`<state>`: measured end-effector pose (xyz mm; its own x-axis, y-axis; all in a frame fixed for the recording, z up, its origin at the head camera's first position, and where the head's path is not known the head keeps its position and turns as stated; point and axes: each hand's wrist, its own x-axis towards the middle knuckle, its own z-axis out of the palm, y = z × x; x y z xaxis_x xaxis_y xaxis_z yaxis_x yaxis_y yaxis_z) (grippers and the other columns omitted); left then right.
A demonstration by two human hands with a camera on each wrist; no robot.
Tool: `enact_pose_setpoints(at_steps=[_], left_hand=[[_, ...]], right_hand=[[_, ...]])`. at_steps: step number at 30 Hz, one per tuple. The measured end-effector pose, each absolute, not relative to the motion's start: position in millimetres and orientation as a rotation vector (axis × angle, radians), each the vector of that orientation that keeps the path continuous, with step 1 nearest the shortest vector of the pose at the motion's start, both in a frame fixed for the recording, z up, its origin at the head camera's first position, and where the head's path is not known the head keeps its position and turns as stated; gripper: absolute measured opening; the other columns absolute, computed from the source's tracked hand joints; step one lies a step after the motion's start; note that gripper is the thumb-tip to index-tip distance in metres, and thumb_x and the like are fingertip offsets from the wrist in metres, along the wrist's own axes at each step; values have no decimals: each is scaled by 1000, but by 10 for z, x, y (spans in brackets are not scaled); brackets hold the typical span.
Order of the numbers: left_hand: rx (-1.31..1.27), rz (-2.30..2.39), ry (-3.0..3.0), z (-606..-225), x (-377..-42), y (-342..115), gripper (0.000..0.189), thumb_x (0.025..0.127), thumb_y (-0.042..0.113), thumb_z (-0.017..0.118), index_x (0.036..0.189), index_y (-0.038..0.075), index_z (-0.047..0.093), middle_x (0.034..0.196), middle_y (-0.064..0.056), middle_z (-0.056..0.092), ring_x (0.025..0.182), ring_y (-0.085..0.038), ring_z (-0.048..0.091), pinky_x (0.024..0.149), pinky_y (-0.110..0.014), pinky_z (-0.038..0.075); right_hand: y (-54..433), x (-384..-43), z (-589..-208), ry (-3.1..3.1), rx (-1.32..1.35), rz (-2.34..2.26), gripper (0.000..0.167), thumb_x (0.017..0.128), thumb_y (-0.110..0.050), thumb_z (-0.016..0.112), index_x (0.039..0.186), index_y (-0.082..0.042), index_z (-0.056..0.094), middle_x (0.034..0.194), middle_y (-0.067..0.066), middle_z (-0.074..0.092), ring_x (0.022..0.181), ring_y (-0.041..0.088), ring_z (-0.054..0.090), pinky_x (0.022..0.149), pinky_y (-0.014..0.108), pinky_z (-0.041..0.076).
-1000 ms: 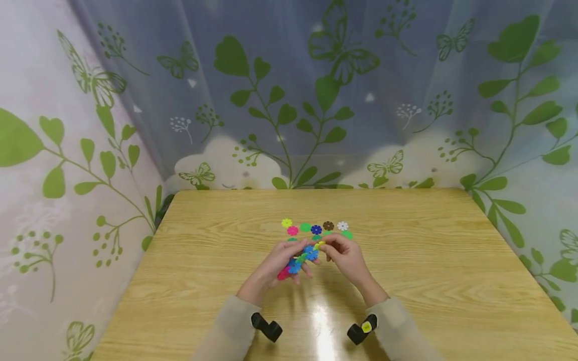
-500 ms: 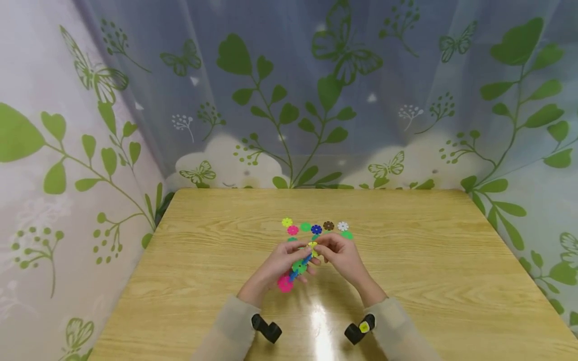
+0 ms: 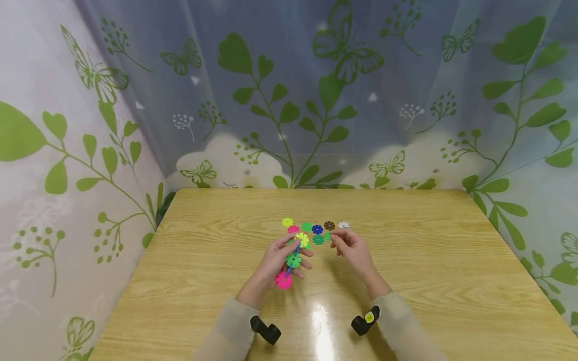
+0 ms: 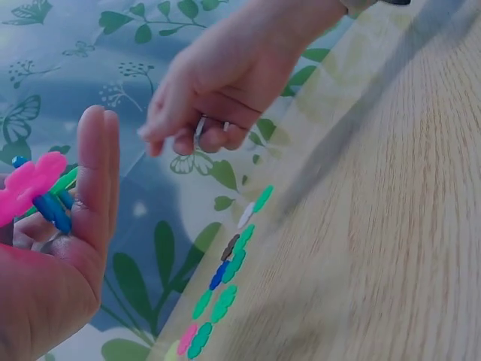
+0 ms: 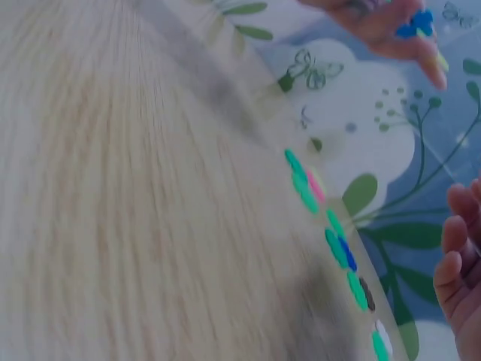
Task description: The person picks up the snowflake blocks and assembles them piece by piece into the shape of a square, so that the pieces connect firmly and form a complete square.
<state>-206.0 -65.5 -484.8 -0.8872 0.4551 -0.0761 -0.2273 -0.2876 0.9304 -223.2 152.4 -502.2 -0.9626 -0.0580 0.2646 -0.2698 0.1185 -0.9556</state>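
My left hand (image 3: 273, 260) holds a chain of slotted, flower-shaped plastic discs, its thumb on the yellow disc (image 3: 301, 239) at the far end. Below that come a green disc (image 3: 293, 259), blue discs seen edge-on, and a pink disc (image 3: 283, 280) at the near end. The left wrist view shows the pink disc (image 4: 34, 184) close up, beside the raised fingers. Apart from the chain, my right hand (image 3: 355, 251) hovers above the table with its fingers loosely bent and nothing visible between them. Its fingertips overlap a loose green disc (image 3: 327, 235) in the head view.
Loose discs lie in rows beyond the hands, among them yellow (image 3: 287, 221), dark blue (image 3: 317, 229), brown (image 3: 329, 225) and white (image 3: 343, 224) ones. The wooden table (image 3: 429, 260) ends at a patterned curtain (image 3: 289, 100). Each wrist wears a black camera.
My right hand has let go of the yellow disc and moved right, away from the chain. The chain has turned in my left hand, so the yellow, green and pink discs now show their faces.
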Motion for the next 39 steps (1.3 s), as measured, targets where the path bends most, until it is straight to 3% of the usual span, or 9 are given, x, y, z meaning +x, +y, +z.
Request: enact_pose_setpoints(at_steps=[5,9,14,20,29,39], left_hand=[[251,2263,1542,-4853,-2049,-648,37,100,22,45,137,19,44,94,-17,64,63,-19,65,48,-29,57],[248,2291,1539,-4873,-2043,-635,38,100,20,44,138,19,44,92,-15,65,62,-19,65,48,-29,57],[240,2316,1533,-4890,-2042,-627,37,100,19,43,137,19,45,90,-13,64,60,-18,65,48,-31,57],[221,2318,1573,-4907,-2052,-616,36,99,22,46,135,19,47,87,-11,66,56,-16,64,43,-26,54],[230,2374,1570,-4902,-2041,-572,34,100,18,44,134,13,48,83,-12,67,52,-15,62,36,-20,48],[226,2386,1617,-4879,-2035,-545,34,100,19,45,133,11,49,82,-12,67,49,-12,59,35,-18,46]], right_hand=[[1683,-2413,-5179,-2330,138,1783,18,92,-10,60,98,7,63,80,21,62,66,31,57,47,21,45],[1801,-2487,-5198,-2472,12,1537,14,91,-12,61,95,1,65,81,15,63,70,28,56,52,21,45],[1933,-2555,-5219,-2683,-44,1267,14,90,-12,61,95,1,64,89,14,62,78,25,56,59,33,49],[1983,-2623,-5319,-2881,-78,1059,29,89,-20,63,103,5,61,99,20,54,86,30,53,69,42,49],[1929,-2651,-5353,-2956,-206,930,33,86,-21,66,108,3,60,110,22,46,89,32,53,63,41,50],[1909,-2611,-5328,-2837,-148,1096,20,85,-9,65,95,-2,50,87,15,57,74,27,53,57,36,46]])
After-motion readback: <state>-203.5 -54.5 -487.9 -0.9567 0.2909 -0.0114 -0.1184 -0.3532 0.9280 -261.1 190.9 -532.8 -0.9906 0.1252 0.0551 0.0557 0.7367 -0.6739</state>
